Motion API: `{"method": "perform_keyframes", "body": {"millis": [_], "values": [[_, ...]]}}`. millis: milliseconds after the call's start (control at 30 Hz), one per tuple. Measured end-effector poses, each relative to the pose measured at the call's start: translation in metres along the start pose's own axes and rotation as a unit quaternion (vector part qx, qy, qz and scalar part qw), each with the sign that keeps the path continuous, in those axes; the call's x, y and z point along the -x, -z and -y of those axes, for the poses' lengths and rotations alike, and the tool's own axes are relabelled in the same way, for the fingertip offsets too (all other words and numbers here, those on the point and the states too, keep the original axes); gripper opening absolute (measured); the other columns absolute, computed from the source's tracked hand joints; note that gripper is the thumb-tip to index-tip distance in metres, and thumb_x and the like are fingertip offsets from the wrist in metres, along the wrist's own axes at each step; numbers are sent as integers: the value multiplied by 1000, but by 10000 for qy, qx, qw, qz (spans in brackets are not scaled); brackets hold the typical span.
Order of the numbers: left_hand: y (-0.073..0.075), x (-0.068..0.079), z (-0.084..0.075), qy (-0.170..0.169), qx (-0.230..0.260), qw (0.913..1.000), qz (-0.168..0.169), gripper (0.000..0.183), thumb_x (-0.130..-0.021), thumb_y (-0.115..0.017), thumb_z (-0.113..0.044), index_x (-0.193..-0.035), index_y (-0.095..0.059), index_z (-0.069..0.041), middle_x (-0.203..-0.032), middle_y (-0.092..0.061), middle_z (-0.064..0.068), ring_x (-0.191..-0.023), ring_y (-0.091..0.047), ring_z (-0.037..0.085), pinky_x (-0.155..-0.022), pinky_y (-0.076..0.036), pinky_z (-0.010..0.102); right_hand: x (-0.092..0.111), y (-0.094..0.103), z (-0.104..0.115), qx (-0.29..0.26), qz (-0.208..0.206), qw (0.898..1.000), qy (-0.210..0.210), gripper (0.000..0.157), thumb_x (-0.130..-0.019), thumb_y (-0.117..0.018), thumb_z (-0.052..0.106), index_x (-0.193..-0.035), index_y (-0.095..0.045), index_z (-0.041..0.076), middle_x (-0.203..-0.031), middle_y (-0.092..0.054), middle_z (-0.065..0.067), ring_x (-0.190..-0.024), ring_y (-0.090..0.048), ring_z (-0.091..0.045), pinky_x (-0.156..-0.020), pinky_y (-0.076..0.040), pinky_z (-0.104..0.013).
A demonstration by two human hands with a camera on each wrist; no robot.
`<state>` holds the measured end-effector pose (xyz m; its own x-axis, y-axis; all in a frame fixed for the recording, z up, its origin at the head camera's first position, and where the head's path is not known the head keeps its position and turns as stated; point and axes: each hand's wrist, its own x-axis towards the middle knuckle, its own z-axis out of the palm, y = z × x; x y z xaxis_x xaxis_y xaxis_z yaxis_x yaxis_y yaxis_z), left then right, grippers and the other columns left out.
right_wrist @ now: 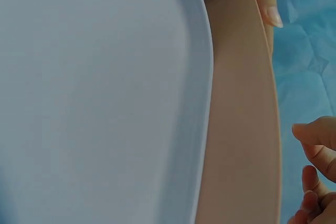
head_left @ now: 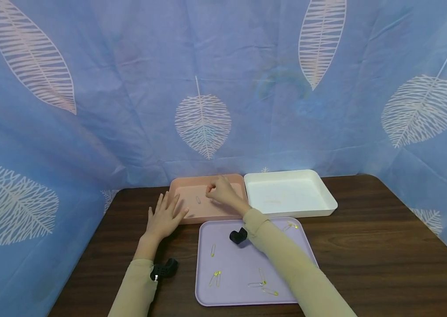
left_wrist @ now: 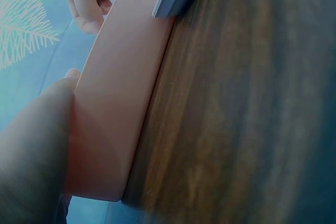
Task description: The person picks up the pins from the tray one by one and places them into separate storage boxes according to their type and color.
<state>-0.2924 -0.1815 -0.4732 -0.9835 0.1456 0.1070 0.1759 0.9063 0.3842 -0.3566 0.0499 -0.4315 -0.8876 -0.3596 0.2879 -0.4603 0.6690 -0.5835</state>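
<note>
My left hand [head_left: 163, 223] rests with spread fingers at the left edge of the pink tray [head_left: 207, 219]; its thumb [left_wrist: 31, 140] lies along the tray's wall in the left wrist view. Over the same tray is my right hand [head_left: 223, 192], thumb and forefinger bent toward each other in a ring. A small pale glint shows just below those fingertips, and I cannot tell whether they hold anything. One safety pin [head_left: 198, 200] lies on the pink tray's floor, left of the right hand. In the right wrist view, the right hand's curled fingers [right_wrist: 320, 140] appear beyond the tray wall.
A lilac tray [head_left: 231, 246] in front holds several yellow-headed safety pins [head_left: 218, 274], partly under the right forearm. Right of the pink tray stands a white tray [head_left: 287, 193]. All three sit on a dark wooden table [head_left: 366, 246], before a blue leaf-patterned curtain [head_left: 247, 132].
</note>
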Motion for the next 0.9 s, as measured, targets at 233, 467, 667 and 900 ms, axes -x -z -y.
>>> {"method": "perform_keyframes", "body": {"millis": [233,467,667,900], "values": [[-1,1,-1,2,-10,10000,0,80,-92,-37,-72,-156,-21,-27,-165,-4,15,-153,2,35,-110,-6,76,16,12,-2,-300,120,9994,-149,9,-79,-72,6,-71,-70,9,-88,-68,-5,-95,-52,-22,-91,-39,-38],[0,1,-1,-24,15,10000,-24,79,-93,-38,-70,-156,-22,-26,-165,-4,15,-153,3,35,-110,-5,75,36,24,-4,-644,130,9977,-140,11,-80,-74,7,-71,-68,9,-93,-63,-5,-100,-53,-22,-94,-41,-44],[-1,1,0,-17,-2,10000,14,79,-92,-38,-71,-157,-21,-27,-165,-4,14,-153,4,34,-110,-6,75,54,37,-7,-820,217,9964,-77,10,-82,-72,6,-74,-67,9,-96,-62,-6,-99,-52,-25,-93,-42,-46],[-2,1,1,-56,18,10000,-16,80,-92,-37,-72,-156,-22,-26,-165,-4,15,-153,1,36,-109,-6,76,75,55,-6,-872,249,9959,-50,9,-82,-72,8,-75,-68,10,-97,-61,-7,-91,-51,-29,-76,-37,-32]]}}
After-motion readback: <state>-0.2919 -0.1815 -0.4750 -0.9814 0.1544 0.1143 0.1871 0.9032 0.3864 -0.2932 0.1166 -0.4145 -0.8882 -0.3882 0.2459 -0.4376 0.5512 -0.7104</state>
